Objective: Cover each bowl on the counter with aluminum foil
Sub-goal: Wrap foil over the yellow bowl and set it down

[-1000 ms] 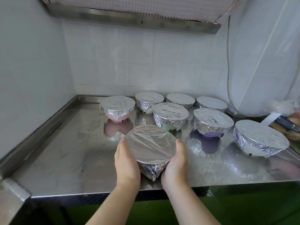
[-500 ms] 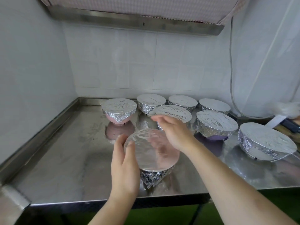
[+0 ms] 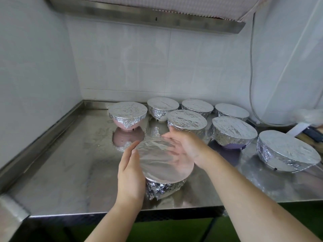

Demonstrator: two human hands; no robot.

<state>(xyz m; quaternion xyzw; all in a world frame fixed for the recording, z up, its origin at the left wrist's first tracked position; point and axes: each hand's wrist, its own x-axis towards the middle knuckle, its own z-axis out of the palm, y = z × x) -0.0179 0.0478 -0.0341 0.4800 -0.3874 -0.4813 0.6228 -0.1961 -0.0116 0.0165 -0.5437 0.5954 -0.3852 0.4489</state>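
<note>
Steel counter (image 3: 61, 165) fills the lower frame, tiled wall (image 3: 139, 63) behind it. Seven foil-covered bowls cluster centre to right, the widest (image 3: 286, 151) at right edge, a pink one (image 3: 127, 116) at centre left. Nearest foil-covered bowl (image 3: 166, 165) sits lower centre near the counter's front edge. Left hand (image 3: 130, 169) lies flat against its left rim, fingers straight and together. Right hand (image 3: 187, 145) cups the far right rim, fingers spread, relaxed.
</note>
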